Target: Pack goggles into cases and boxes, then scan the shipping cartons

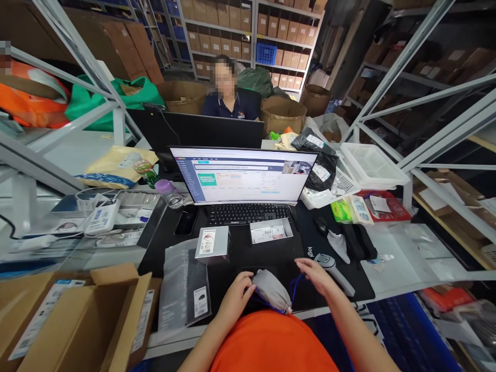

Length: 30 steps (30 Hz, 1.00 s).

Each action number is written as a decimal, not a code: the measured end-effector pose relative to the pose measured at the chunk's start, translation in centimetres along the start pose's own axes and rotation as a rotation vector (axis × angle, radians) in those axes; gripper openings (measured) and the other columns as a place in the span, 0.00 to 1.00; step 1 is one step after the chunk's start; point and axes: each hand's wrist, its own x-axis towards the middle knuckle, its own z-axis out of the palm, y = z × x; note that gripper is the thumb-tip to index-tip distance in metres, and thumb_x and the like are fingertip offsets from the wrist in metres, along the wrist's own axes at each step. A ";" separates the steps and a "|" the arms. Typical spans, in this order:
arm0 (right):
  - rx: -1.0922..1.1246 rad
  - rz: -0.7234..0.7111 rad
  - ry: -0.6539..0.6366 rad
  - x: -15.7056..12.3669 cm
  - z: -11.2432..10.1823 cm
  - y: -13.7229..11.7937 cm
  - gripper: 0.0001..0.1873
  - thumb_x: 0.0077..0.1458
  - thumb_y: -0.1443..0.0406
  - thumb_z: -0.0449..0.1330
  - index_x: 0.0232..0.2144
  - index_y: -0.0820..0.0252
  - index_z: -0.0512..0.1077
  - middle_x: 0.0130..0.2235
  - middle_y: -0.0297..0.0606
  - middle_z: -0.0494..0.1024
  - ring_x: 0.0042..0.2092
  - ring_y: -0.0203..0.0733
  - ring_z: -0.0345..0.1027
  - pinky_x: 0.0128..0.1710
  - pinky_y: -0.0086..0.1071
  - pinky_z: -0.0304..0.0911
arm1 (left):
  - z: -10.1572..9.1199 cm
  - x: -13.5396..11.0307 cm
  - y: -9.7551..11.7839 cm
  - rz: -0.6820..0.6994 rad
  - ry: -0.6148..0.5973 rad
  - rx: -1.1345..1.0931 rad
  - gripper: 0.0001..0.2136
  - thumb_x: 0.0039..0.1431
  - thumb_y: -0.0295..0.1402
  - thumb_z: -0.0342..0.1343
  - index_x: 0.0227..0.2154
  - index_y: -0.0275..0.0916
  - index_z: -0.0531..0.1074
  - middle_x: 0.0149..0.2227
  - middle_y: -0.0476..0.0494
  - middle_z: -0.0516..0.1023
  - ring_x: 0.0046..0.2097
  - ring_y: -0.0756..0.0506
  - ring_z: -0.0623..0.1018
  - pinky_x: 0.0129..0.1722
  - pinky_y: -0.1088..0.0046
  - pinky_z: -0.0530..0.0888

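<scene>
Plastic bag [188, 289] with a label lies on the counter [248, 256] just left of the left grip [234, 302], whose fingers are curled down onto a grey drawstring pouch [271, 290] with blue cord [292, 289]. Right grip [314, 275] is open, fingers spread, just beside the pouch, with a handheld barcode scanner [333, 271] right next to it.

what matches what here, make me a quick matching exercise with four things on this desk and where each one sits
Things:
1 gray drawstring pouch
2 handheld barcode scanner
3 purple-capped plastic bottle
4 open cardboard box

Places:
A lower left, off the desk's near edge
B beside the left edge of the monitor
C in the left hand
D just past the right hand

Pairs: 1-C, 2-D, 3-B, 4-A
</scene>
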 end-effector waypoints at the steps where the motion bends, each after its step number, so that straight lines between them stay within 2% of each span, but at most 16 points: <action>1: 0.011 -0.014 -0.003 0.3 1.1 -0.8 0.27 0.54 0.49 0.58 0.48 0.59 0.77 0.49 0.47 0.80 0.47 0.49 0.74 0.42 0.39 0.68 | 0.3 0.4 0.3 0.004 -0.016 -0.034 0.13 0.63 0.38 0.51 0.23 0.42 0.66 0.48 0.37 0.78 0.50 0.39 0.77 0.53 0.58 0.71; 3: 0.018 -0.057 -0.030 0.6 3.6 -2.3 0.30 0.53 0.48 0.60 0.53 0.59 0.75 0.53 0.47 0.78 0.51 0.50 0.72 0.48 0.40 0.68 | 0.9 1.0 0.8 0.012 -0.025 -0.085 0.13 0.63 0.39 0.51 0.24 0.42 0.68 0.41 0.40 0.79 0.45 0.40 0.77 0.47 0.61 0.72; 5: -0.092 -0.164 -0.121 0.3 6.2 -3.2 0.40 0.43 0.51 0.70 0.57 0.60 0.72 0.56 0.49 0.75 0.56 0.53 0.69 0.57 0.43 0.64 | 1.2 1.4 1.2 0.016 -0.021 -0.108 0.14 0.63 0.40 0.51 0.24 0.41 0.68 0.36 0.42 0.78 0.40 0.42 0.77 0.43 0.64 0.72; 7: -0.341 -0.285 -0.256 -0.6 8.2 -3.6 0.56 0.31 0.56 0.76 0.63 0.62 0.66 0.59 0.52 0.71 0.61 0.59 0.63 0.62 0.47 0.58 | 1.5 1.7 1.5 0.018 -0.027 -0.112 0.14 0.63 0.40 0.52 0.23 0.41 0.68 0.31 0.44 0.76 0.36 0.43 0.76 0.39 0.66 0.71; 9: -0.605 -0.355 -0.336 -1.6 9.4 -3.6 0.62 0.28 0.60 0.77 0.67 0.63 0.60 0.61 0.55 0.68 0.62 0.63 0.60 0.63 0.49 0.56 | 1.6 1.8 1.7 0.025 -0.034 -0.120 0.13 0.61 0.40 0.54 0.23 0.41 0.69 0.30 0.45 0.75 0.35 0.44 0.75 0.38 0.68 0.71; 11: -0.739 -0.347 -0.305 -2.1 9.6 -3.5 0.56 0.35 0.66 0.73 0.67 0.65 0.60 0.60 0.56 0.69 0.61 0.61 0.62 0.62 0.48 0.58 | 1.5 1.7 1.8 0.033 -0.036 -0.136 0.12 0.61 0.39 0.54 0.24 0.41 0.69 0.31 0.45 0.77 0.36 0.44 0.76 0.40 0.67 0.72; 14: -0.719 -0.358 -0.220 -1.8 7.9 -3.8 0.42 0.41 0.72 0.65 0.61 0.65 0.67 0.56 0.53 0.74 0.58 0.57 0.66 0.59 0.44 0.61 | 0.5 0.7 1.3 0.046 0.043 -0.127 0.08 0.64 0.37 0.51 0.32 0.41 0.73 0.43 0.40 0.79 0.45 0.42 0.78 0.44 0.65 0.75; 16: -0.578 -0.369 -0.142 -1.2 5.8 -4.3 0.32 0.41 0.71 0.62 0.53 0.62 0.73 0.52 0.48 0.78 0.55 0.55 0.69 0.57 0.43 0.62 | -0.4 -0.7 0.2 0.085 0.076 0.015 0.07 0.63 0.37 0.54 0.39 0.42 0.74 0.47 0.39 0.78 0.49 0.40 0.77 0.48 0.60 0.75; 18: -0.323 -0.368 0.010 -0.6 3.5 -4.9 0.26 0.43 0.68 0.62 0.48 0.60 0.74 0.48 0.44 0.79 0.51 0.52 0.71 0.55 0.43 0.65 | -1.2 -2.1 -1.2 0.114 0.027 0.249 0.10 0.59 0.34 0.61 0.43 0.43 0.75 0.46 0.39 0.80 0.51 0.37 0.76 0.54 0.52 0.73; 21: 0.003 -0.376 0.232 -0.5 1.8 -5.6 0.24 0.50 0.61 0.59 0.51 0.57 0.68 0.49 0.43 0.77 0.50 0.49 0.72 0.53 0.41 0.67 | -1.5 -3.6 -3.1 0.064 -0.074 0.518 0.21 0.47 0.24 0.68 0.45 0.44 0.76 0.53 0.37 0.78 0.58 0.32 0.73 0.60 0.45 0.69; 23: 0.046 -0.424 0.274 -1.1 2.6 -5.7 0.24 0.54 0.58 0.57 0.53 0.56 0.64 0.51 0.45 0.75 0.50 0.49 0.71 0.53 0.40 0.67 | -1.1 -3.7 -3.7 0.039 -0.099 0.587 0.26 0.43 0.18 0.66 0.46 0.44 0.75 0.62 0.36 0.70 0.64 0.31 0.68 0.64 0.45 0.65; 26: -0.017 -0.555 0.196 -2.5 6.1 -5.3 0.25 0.50 0.61 0.59 0.52 0.57 0.66 0.50 0.45 0.76 0.50 0.50 0.70 0.52 0.40 0.66 | -0.3 -3.2 -3.8 0.060 -0.127 0.565 0.24 0.43 0.13 0.62 0.42 0.45 0.76 0.67 0.38 0.63 0.67 0.31 0.64 0.64 0.46 0.65; 28: -0.206 -0.676 0.080 -3.1 8.8 -4.9 0.26 0.46 0.64 0.61 0.50 0.58 0.68 0.48 0.45 0.76 0.49 0.51 0.69 0.52 0.41 0.66 | 0.2 -2.8 -3.8 0.092 -0.109 0.483 0.22 0.46 0.14 0.60 0.41 0.45 0.77 0.67 0.39 0.64 0.67 0.32 0.64 0.64 0.47 0.66; 30: -0.541 -0.763 -0.063 -3.2 10.9 -4.5 0.27 0.46 0.66 0.61 0.52 0.59 0.68 0.47 0.45 0.76 0.48 0.52 0.69 0.51 0.42 0.65 | 0.4 -2.6 -4.0 0.106 -0.041 0.366 0.21 0.49 0.16 0.60 0.45 0.44 0.77 0.66 0.38 0.65 0.67 0.33 0.64 0.65 0.47 0.65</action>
